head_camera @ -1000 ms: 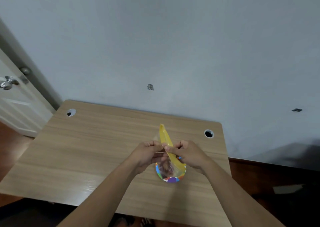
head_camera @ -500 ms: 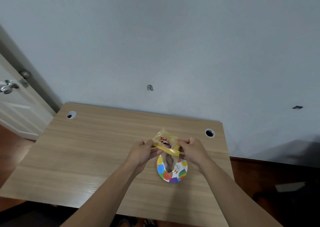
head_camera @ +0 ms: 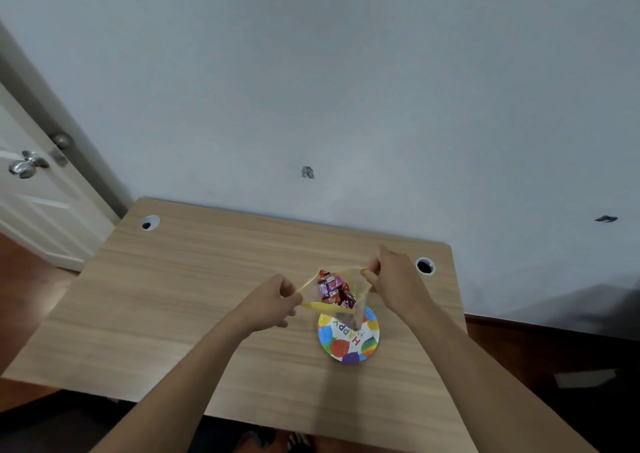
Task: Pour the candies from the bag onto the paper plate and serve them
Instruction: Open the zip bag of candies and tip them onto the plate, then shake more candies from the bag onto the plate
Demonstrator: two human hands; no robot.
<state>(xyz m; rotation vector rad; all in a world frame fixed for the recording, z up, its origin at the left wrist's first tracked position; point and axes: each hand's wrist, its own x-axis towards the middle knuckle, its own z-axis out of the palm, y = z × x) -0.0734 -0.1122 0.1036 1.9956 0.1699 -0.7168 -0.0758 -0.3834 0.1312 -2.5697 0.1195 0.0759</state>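
Note:
A clear bag with a yellow top strip (head_camera: 323,306) hangs between my hands above the table, its mouth pulled wide. Wrapped red and purple candies (head_camera: 333,289) show inside it. My left hand (head_camera: 273,300) pinches the near left side of the mouth. My right hand (head_camera: 389,279) pinches the far right side. Under the bag lies a small paper plate (head_camera: 353,343) with coloured dots and the word HAPPY; the bag's lower end covers the plate's far part.
The wooden table (head_camera: 194,290) has two round cable holes, one at the far left (head_camera: 149,223) and one at the far right (head_camera: 424,266). A grey wall stands behind it. A white door with a metal knob (head_camera: 26,167) is at the left.
My hands have drawn apart, the right one moving up and right, and the bag's mouth has gone from closed to wide, showing the candies. The plate is more exposed.

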